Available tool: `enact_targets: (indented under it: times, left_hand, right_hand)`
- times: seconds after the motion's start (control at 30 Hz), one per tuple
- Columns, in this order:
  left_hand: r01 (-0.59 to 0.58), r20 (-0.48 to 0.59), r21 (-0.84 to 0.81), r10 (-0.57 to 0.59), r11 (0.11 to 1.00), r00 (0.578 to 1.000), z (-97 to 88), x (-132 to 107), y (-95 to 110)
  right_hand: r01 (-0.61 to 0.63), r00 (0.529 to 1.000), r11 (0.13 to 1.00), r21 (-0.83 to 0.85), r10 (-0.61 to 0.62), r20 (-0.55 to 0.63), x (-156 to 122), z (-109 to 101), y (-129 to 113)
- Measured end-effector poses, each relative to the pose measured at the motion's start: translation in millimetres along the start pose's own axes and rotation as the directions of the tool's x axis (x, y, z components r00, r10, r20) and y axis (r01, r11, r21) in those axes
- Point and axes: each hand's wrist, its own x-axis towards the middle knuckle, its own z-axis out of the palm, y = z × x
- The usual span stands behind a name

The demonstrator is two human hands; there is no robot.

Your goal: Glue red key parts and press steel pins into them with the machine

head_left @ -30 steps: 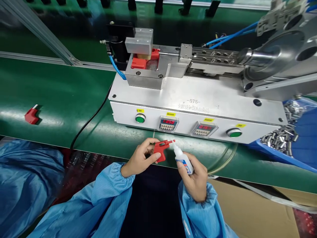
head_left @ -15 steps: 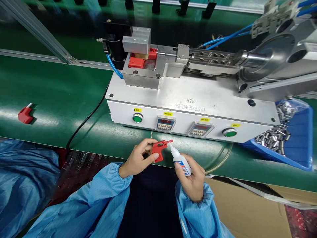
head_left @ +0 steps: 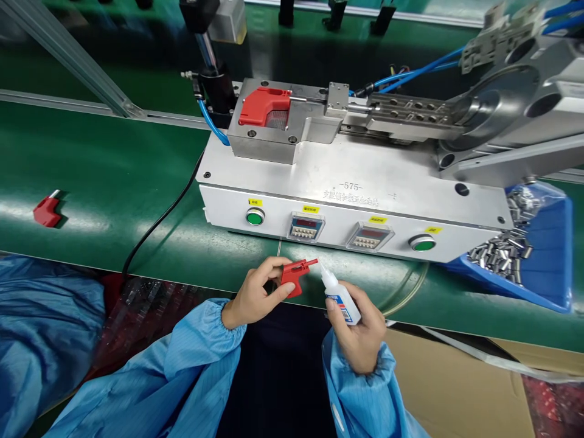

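Observation:
Between the thumb and fingers of my left hand (head_left: 256, 291) is a red plastic part (head_left: 292, 278), its thin stem pointing right. My right hand (head_left: 360, 322) grips a white glue bottle (head_left: 341, 299) with a blue and white label. The bottle's nozzle tilts up and left, a small gap away from the stem's tip. Behind my hands, a second red part (head_left: 264, 105) lies in the metal fixture (head_left: 267, 146) of the machine, a metal rod at its right end. Another red part (head_left: 47, 211) with a metal tip rests on the green bench at the left.
The white machine base (head_left: 351, 182) carries green buttons (head_left: 255, 216) and two counters. At the right, a blue bin (head_left: 554, 255) holds many small metal sleeves (head_left: 502, 252). A black cable (head_left: 159, 219) runs over the bench (head_left: 104, 176). Cardboard (head_left: 456, 383) lies below the bench edge.
The glue bottle has drawn back right from the red part's stem. On the machine, the clamp block has swung up off the fixture's red part, and the slide has shifted right.

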Motion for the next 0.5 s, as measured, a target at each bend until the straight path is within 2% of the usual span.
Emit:
enact_targets:
  times: [0.1,0.27,0.5]
  left_hand:
    - [0.0,0.008,-0.002,0.0,1.0,1.0,-0.8,0,1]
    - [-0.003,0.015,-0.023,0.003,1.0,1.0,-2.2,1,1]
    - [0.002,0.007,-0.031,-0.002,1.0,1.0,-3.3,1,0]
  right_hand:
    - [0.017,0.995,0.999,0.027,-0.014,-0.102,0,0,-1]
    - [-0.002,0.965,0.99,0.141,0.039,-0.261,3,2,5]
    - [-0.038,0.958,0.984,0.175,0.086,-0.275,2,4,9]
